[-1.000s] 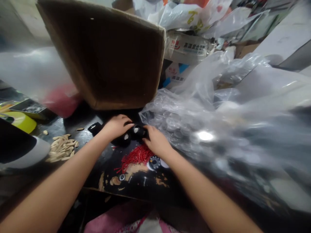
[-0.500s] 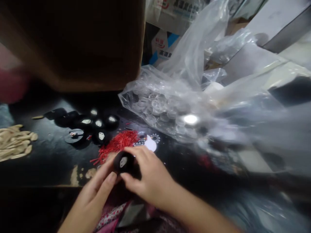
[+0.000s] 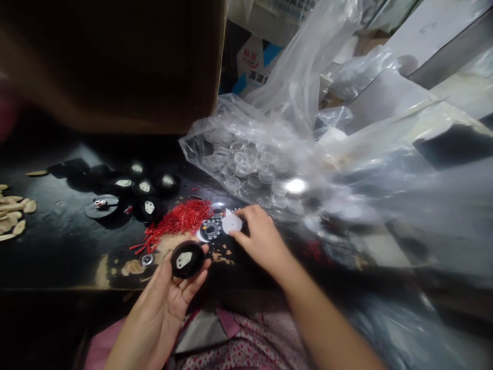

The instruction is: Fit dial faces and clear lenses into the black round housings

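My left hand (image 3: 169,295) holds a round black case (image 3: 188,259) with a pale plate carrying small holes inside it. Out on the dark table, my right hand (image 3: 260,236) pinches the edge of a white paper disc (image 3: 231,222). Against that disc lies a black dial disc (image 3: 211,229) printed with a ring of white markings. A heap of red, thin pointer-like pieces (image 3: 181,218) spreads just left of the discs. Below the heap sits a small silver ring-shaped part (image 3: 147,260), close to my left hand.
Several more black cases (image 3: 149,207) stand at the left, beside a grey disc with a metal fitting (image 3: 102,205). Beige flat pieces (image 3: 13,210) lie at the far left. A plastic bag of clear round covers (image 3: 246,159) rests behind, near a large cardboard box (image 3: 154,115).
My right hand has left the black case and moved forward and right to the white disc. My left hand keeps the case, now tilted in its fingers. The view has shifted slightly.
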A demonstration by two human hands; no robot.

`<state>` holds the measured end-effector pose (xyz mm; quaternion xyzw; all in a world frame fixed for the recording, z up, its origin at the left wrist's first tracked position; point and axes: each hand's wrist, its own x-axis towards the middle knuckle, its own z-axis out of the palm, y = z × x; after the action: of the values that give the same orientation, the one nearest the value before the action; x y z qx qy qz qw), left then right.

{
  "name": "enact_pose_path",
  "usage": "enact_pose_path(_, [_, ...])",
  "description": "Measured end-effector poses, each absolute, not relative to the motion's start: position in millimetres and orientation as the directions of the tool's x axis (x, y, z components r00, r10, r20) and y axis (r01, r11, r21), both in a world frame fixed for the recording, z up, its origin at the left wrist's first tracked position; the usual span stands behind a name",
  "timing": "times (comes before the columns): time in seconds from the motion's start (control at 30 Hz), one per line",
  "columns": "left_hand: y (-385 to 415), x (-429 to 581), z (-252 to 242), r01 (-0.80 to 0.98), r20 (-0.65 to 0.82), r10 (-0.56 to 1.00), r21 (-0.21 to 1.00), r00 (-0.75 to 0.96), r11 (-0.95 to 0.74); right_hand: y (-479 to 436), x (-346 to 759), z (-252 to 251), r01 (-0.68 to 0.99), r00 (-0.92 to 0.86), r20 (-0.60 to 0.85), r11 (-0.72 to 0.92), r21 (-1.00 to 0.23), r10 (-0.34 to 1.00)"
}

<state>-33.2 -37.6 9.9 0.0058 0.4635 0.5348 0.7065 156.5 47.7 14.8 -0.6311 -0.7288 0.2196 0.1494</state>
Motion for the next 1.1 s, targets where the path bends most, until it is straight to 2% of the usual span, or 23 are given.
enact_pose_path(0.1, [-32.2, -25.5, 12.5, -0.776, -0.656, 0.755, 0.47, 0.012, 0.42, 37.1, 149.8, 17.5, 0.766, -0.127, -0.02, 0.085, -0.637, 0.992])
enact_pose_path(0.23, [-25.4, -17.3, 16.5, -0.814, -0.602, 0.798, 0.483, -0.04, 0.323, 18.6, 131.9, 28.6, 0.622, -0.267, 0.056, 0.217, -0.752, 0.962])
enact_pose_path(0.3, [-24.3, -15.1, 16.9, -0.806, -0.599, 0.797, 0.509, -0.081, 0.301, 14.2, 125.6, 33.0, 0.552, -0.329, 0.013, 0.204, -0.808, 0.944])
enact_pose_path(0.5, [-26.7, -14.7, 17.2, -0.784, -0.623, 0.777, 0.527, -0.095, 0.327, 15.9, 124.9, 34.6, 0.314, -0.425, -0.159, -0.019, -0.949, 0.891])
enact_pose_path(0.63, [-27.2, -15.6, 15.8, -0.792, -0.586, 0.808, 0.525, -0.068, 0.313, 17.7, 127.0, 32.6, 0.335, -0.37, -0.143, -0.012, -0.942, 0.918])
enact_pose_path(0.73, [-27.6, -17.9, 11.9, -0.774, -0.565, 0.822, 0.549, -0.066, 0.315, 20.3, 129.9, 34.6, 0.385, -0.28, -0.077, 0.038, -0.922, 0.957])
enact_pose_path(0.87, [-32.2, -18.9, 6.5, -0.723, -0.571, 0.816, 0.6, -0.087, 0.343, 22.0, 130.1, 41.7, 0.418, -0.272, 0.01, 0.128, -0.899, 0.962])
enact_pose_path(1.1, [-39.2, -15.2, -0.2, -0.58, -0.531, 0.846, 0.703, -0.045, 0.41, 17.4, 115.8, 47.4, 0.444, -0.271, -0.099, 0.033, -0.895, 0.958])
